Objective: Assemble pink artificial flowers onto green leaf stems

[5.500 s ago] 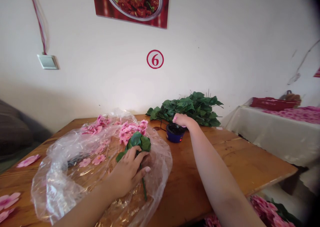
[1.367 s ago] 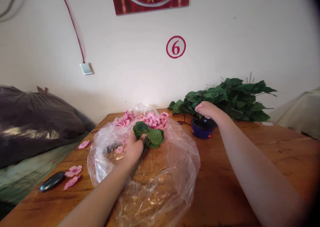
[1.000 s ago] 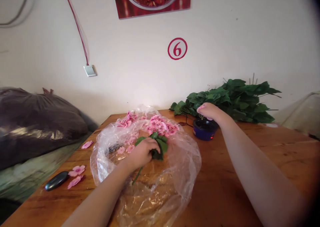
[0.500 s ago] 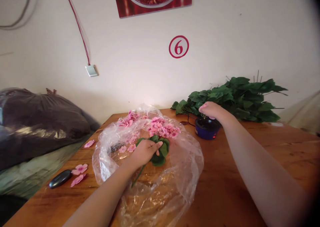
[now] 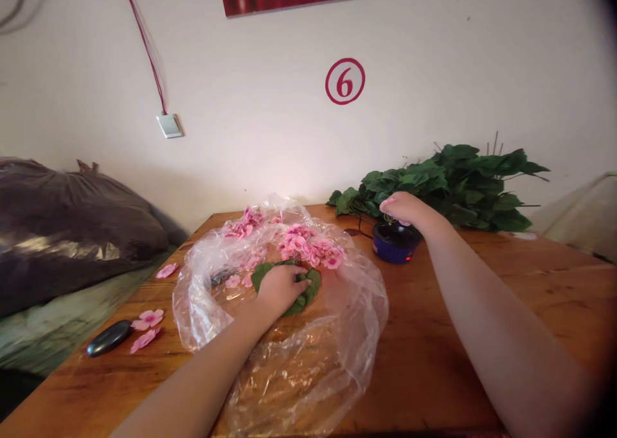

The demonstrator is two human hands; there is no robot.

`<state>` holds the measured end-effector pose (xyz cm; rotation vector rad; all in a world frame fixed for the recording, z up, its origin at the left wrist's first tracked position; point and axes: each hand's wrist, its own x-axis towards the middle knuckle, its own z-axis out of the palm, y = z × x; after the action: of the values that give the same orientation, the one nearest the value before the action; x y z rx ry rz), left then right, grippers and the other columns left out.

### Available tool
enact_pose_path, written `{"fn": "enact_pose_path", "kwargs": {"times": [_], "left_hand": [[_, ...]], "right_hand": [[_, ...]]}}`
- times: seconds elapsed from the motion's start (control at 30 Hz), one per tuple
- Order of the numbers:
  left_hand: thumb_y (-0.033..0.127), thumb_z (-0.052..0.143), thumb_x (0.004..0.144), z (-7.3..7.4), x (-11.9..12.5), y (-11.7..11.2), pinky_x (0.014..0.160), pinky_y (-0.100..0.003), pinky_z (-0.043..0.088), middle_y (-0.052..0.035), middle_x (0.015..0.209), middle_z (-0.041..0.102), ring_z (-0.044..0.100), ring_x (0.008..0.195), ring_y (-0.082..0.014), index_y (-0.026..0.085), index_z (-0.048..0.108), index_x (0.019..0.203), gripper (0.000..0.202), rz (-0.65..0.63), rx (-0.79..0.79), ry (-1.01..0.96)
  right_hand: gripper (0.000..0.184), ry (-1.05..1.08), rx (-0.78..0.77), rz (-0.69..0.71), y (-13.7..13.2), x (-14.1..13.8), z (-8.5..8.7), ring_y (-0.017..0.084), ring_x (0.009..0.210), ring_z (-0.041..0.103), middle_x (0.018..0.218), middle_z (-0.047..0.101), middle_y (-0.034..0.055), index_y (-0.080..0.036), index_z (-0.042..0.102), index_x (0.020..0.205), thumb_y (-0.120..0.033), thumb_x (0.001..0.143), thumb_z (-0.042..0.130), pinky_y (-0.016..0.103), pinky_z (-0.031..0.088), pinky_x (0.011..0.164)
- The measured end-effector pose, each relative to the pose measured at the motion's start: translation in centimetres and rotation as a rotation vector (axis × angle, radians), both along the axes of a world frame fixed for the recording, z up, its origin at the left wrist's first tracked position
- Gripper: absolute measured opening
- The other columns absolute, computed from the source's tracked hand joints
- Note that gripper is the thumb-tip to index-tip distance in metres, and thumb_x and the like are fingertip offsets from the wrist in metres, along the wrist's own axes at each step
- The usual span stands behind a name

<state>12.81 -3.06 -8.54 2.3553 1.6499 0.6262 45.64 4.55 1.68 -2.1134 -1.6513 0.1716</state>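
My left hand (image 5: 280, 288) lies fingers-down on the green leaves (image 5: 308, 285) of an artificial flower sprig and presses them onto the clear plastic bag (image 5: 308, 354) spread on the wooden table (image 5: 434, 335). The sprig's pink blossoms (image 5: 311, 250) point toward the wall. My right hand (image 5: 405, 208) is stretched out over a small dark blue pot (image 5: 394, 244); its fingers are curled and pinch something small that I cannot make out.
A heap of green artificial leaves (image 5: 448, 184) lies behind the pot by the wall. Loose pink petals (image 5: 147, 320) and a black oval object (image 5: 108, 338) lie near the table's left edge. A dark full bag (image 5: 72, 226) sits left of the table.
My left hand has lowered the sprig and flattened its leaves on the plastic, blossoms now lying toward the wall. My right hand has stayed over the blue pot.
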Motion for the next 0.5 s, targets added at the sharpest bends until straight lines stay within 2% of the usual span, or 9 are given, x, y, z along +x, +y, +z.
{"fn": "enact_pose_path", "kwargs": {"times": [0.13, 0.27, 0.37, 0.43, 0.5], "left_hand": [[0.020, 0.072, 0.073, -0.7, -0.1, 0.4, 0.080, -0.030, 0.046, -0.0025, 0.088, 0.072, 0.064, 0.085, -0.0198, 0.023, 0.076, 0.085, 0.013, -0.105, 0.172, -0.065], [0.008, 0.068, 0.070, -1.0, 0.0, 0.4, 0.082, -0.031, 0.046, -0.0031, 0.089, 0.070, 0.062, 0.087, -0.0196, 0.020, 0.071, 0.080, 0.016, -0.153, 0.230, -0.108], [0.009, 0.067, 0.072, -0.8, 0.1, 0.0, 0.082, -0.031, 0.046, -0.0034, 0.088, 0.068, 0.062, 0.088, -0.0195, 0.020, 0.070, 0.079, 0.014, -0.185, 0.238, -0.139], [0.015, 0.066, 0.078, -0.5, 0.2, -0.3, 0.082, -0.031, 0.046, -0.0035, 0.087, 0.068, 0.062, 0.087, -0.0193, 0.020, 0.070, 0.081, 0.007, -0.198, 0.230, -0.183], [0.024, 0.059, 0.087, 0.1, 0.1, -0.6, 0.082, -0.030, 0.046, -0.0030, 0.087, 0.069, 0.062, 0.087, -0.0185, 0.021, 0.070, 0.083, 0.012, -0.178, 0.233, -0.253]], "right_hand": [[0.015, -0.004, 0.008, 0.006, -0.2, -0.1, 0.0, 0.023, 0.063, 0.063, 0.058, 0.061, 0.0084, -0.014, 0.066, 0.073, -0.026, 0.076, 0.058, 0.028, 0.038, 0.058], [0.015, 0.000, 0.015, 0.006, -0.3, -0.1, 0.1, 0.023, 0.066, 0.063, 0.059, 0.062, 0.0095, -0.014, 0.067, 0.073, -0.026, 0.076, 0.058, 0.028, 0.039, 0.059], [0.015, 0.006, 0.020, 0.009, -0.4, -0.1, 0.1, 0.023, 0.066, 0.063, 0.059, 0.062, 0.0094, -0.014, 0.067, 0.073, -0.026, 0.076, 0.057, 0.028, 0.039, 0.059], [0.015, 0.012, 0.027, 0.016, -0.5, 0.0, 0.1, 0.023, 0.065, 0.062, 0.059, 0.061, 0.0090, -0.015, 0.067, 0.073, -0.026, 0.076, 0.057, 0.028, 0.038, 0.059], [0.015, 0.018, 0.038, 0.022, -0.5, 0.1, 0.1, 0.023, 0.064, 0.062, 0.059, 0.061, 0.0087, -0.015, 0.066, 0.073, -0.026, 0.076, 0.057, 0.028, 0.038, 0.058]]}}
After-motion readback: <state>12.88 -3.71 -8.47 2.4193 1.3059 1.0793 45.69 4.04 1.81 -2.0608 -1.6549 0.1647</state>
